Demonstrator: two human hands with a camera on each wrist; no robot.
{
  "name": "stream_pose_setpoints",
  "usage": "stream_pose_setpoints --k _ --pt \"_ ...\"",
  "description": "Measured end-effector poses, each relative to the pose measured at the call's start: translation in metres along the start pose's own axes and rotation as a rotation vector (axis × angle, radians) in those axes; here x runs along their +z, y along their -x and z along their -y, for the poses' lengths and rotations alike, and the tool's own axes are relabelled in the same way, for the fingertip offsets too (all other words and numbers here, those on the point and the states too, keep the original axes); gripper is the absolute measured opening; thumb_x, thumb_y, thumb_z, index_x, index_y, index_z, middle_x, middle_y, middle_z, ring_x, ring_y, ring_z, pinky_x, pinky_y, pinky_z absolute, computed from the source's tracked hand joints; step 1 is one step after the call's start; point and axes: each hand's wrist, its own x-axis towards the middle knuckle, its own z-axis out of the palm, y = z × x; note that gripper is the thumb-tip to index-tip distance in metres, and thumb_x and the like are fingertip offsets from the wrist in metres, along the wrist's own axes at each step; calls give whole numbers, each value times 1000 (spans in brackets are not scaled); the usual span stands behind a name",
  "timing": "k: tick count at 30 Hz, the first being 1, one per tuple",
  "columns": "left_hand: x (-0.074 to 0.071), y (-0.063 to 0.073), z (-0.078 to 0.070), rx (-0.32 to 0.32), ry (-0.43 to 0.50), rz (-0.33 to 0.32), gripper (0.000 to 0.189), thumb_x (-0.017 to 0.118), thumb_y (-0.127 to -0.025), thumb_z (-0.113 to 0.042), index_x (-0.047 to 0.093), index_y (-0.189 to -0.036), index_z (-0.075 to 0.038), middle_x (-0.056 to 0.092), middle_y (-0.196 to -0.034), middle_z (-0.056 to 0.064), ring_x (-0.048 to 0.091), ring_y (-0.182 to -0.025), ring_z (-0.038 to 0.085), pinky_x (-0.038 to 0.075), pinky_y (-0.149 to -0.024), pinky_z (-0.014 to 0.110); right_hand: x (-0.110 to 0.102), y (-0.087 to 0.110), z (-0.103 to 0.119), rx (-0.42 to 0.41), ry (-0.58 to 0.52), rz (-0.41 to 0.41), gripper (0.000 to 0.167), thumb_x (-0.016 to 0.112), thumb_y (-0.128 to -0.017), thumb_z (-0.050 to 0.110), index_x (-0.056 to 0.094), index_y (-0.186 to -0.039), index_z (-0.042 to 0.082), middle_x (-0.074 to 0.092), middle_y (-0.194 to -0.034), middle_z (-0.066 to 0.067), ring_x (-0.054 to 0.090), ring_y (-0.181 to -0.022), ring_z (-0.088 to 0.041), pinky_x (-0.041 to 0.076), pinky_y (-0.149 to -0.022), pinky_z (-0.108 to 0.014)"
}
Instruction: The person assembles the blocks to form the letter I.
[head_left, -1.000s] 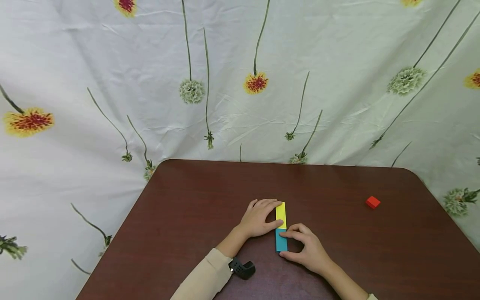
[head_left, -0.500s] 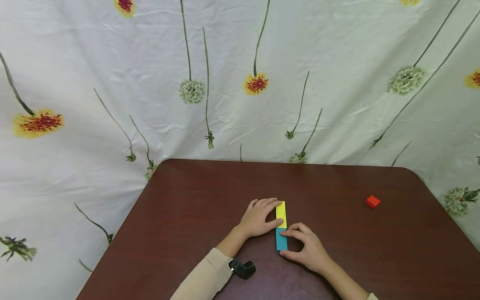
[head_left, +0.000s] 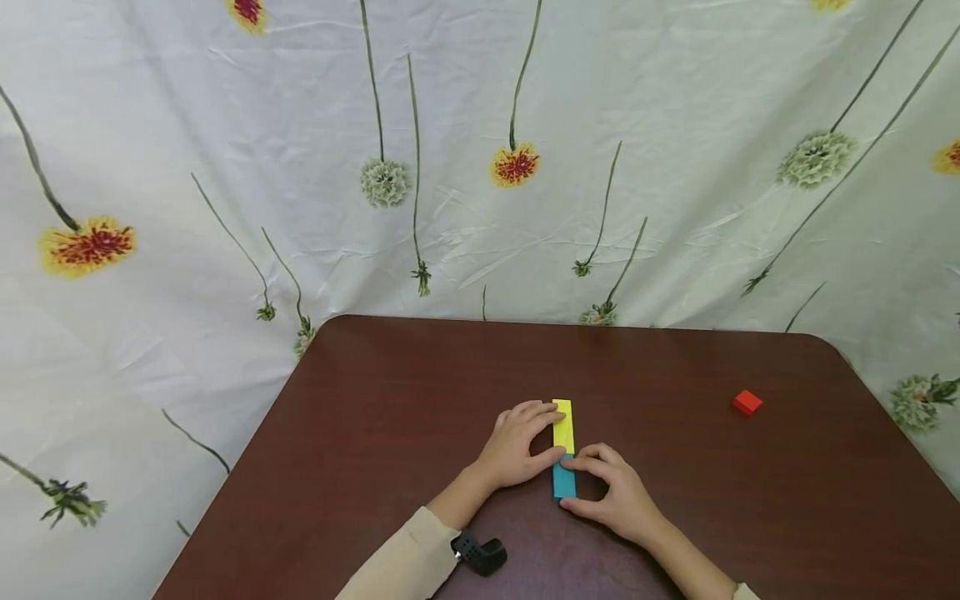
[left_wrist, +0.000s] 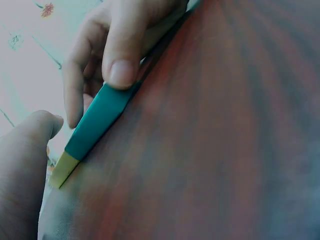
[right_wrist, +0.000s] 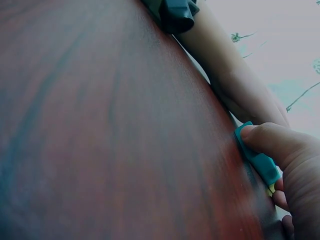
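Observation:
A yellow block [head_left: 563, 427] and a blue block [head_left: 564, 481] lie end to end on the brown table, forming one straight strip. My left hand [head_left: 513, 443] is at the strip's left side, its fingertips over the yellow block's far part and its thumb near the join. In the left wrist view the left thumb [left_wrist: 32, 145] stands apart from the blocks. My right hand [head_left: 624, 497] pinches the blue block lengthwise, thumb at its near end and index finger near the join. The right wrist view shows the right thumb [right_wrist: 267, 142] against the blue block's end.
A small red block [head_left: 747, 402] lies off to the right on the brown table [head_left: 390, 392]. Behind the table hangs a white cloth [head_left: 300, 108] printed with flowers. A black device [head_left: 480, 553] is strapped at the left wrist.
My left hand has shifted slightly leftward and nearer, its thumb moving off the yellow block toward the join. The right hand keeps its pinch on the blue block.

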Motion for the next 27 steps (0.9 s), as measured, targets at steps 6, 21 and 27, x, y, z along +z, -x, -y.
stream_pose_setpoints --k 6,21,27 --pt "-1 8 -6 13 35 13 48 57 -96 -41 56 -139 -18 47 -146 2 34 -139 24 29 -105 56 -1 0 1 -3 8 -9 46 91 -67 20 74 -110 18 58 -107 9 56 -99 -11 51 -82 -34" --pt "-3 12 -5 61 39 72 52 60 -93 -39 54 -141 -20 47 -146 2 33 -139 26 29 -103 58 -1 -1 3 37 1 26 44 88 -72 25 74 -112 17 57 -109 11 55 -100 -10 51 -84 -36" --pt "-4 12 -5 49 1 121 54 56 -95 -46 51 -144 -23 43 -150 -1 30 -141 24 29 -104 55 -2 -1 4 47 0 28 44 88 -72 25 74 -113 16 57 -109 11 55 -100 -10 51 -83 -36"
